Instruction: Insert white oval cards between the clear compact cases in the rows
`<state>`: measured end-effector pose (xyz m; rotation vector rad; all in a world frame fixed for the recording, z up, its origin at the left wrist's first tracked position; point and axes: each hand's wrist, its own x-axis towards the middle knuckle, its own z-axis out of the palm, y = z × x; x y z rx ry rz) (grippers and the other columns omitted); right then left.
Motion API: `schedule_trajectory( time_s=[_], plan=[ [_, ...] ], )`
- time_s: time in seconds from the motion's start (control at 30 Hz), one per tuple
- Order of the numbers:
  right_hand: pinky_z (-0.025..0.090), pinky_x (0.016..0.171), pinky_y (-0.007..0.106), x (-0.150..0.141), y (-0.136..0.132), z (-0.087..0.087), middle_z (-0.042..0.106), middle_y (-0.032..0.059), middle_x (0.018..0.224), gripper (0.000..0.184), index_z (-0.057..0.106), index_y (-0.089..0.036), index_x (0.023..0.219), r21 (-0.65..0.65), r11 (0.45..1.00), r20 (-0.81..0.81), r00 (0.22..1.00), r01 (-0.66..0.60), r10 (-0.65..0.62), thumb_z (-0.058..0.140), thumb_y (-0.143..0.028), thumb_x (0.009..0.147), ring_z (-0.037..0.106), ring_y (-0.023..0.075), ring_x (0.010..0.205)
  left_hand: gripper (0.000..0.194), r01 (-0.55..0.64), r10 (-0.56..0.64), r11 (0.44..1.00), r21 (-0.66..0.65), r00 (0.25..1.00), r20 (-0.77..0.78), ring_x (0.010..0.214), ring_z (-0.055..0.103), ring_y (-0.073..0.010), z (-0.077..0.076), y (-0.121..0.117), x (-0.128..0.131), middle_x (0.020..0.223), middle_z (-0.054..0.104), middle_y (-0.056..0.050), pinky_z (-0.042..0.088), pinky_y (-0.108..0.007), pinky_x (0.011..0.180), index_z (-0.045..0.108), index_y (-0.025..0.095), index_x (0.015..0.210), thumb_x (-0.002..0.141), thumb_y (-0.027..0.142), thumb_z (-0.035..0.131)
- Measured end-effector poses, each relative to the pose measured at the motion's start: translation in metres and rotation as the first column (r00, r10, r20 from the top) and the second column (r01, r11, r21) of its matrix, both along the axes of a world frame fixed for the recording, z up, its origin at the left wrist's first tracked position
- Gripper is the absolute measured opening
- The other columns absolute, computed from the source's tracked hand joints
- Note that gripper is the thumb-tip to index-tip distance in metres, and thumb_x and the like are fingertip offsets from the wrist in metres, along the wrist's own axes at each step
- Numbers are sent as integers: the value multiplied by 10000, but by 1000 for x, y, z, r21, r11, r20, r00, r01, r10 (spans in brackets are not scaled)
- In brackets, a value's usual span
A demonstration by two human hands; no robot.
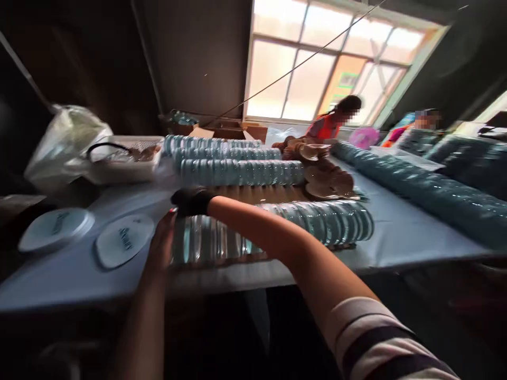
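The hands are together at the left end of the near row. The right hand (192, 201), in a black covering, reaches across the row from the right with fingers bent over its end. The left hand (163, 228) stands upright just beside it, on the left. Blur and overlap hide the fingertips; how far each hand is spread, and whether either has hold of anything, cannot be told.

The near row (325, 219) of clear-wrapped round pieces lies on its side along the front of the tabletop (400, 227). The step in hand appears to be handling or squaring this end of the row. A further move here calls for both hands to bear evenly on the end piece, since the glossy wrap may slip and the row could spread.

Left of the hands lie a lettered white plate (125, 240) and, beyond it, a white plate stack (57, 229). Behind the near row is brown cardboard (237, 194), then further wrapped rows (241, 171). Brown pieces (330, 180) lie at their right end.
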<state>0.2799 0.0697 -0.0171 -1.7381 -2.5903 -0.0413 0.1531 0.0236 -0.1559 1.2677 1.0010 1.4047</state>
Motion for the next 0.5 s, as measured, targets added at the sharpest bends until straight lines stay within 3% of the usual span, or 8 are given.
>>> schedule_trajectory(
  time_s=[0.07,0.17,0.33,0.5],
  plan=[
    [476,789,189,5,-18,1,726,-5,990,275,726,-158,1010,18,995,27,995,-95,94,593,-354,871,663,136,960,533,46,-46,999,1,999,11,1412,437,-260,2,2,3,1464,546,-42,294,-427,1215,565,258,1332,908,581,562],
    [500,853,301,6,-38,-9,713,123,1071,321,699,-120,1115,69,994,-32,996,-86,89,502,-283,920,672,223,1017,622,106,-114,991,80,987,110,1421,430,-269,-5,15,2,1494,511,-91,307,-414,1202,544,220,1318,852,629,590],
    [513,811,374,-9,-90,-47,712,175,1040,405,652,-134,1215,124,992,-20,1000,7,-5,355,-307,1001,687,295,981,475,112,-113,986,124,994,0,1449,392,-231,-10,25,-4,1496,513,-60,299,-397,1205,554,251,1341,936,493,505],
    [517,811,390,-29,-123,-98,720,188,917,447,661,-96,1198,14,999,-4,999,-39,39,272,-218,1013,696,270,923,418,113,-112,988,106,994,-14,1457,377,-196,-3,20,-4,1498,515,-40,270,-389,1222,542,244,1362,971,374,471]
  ],
)
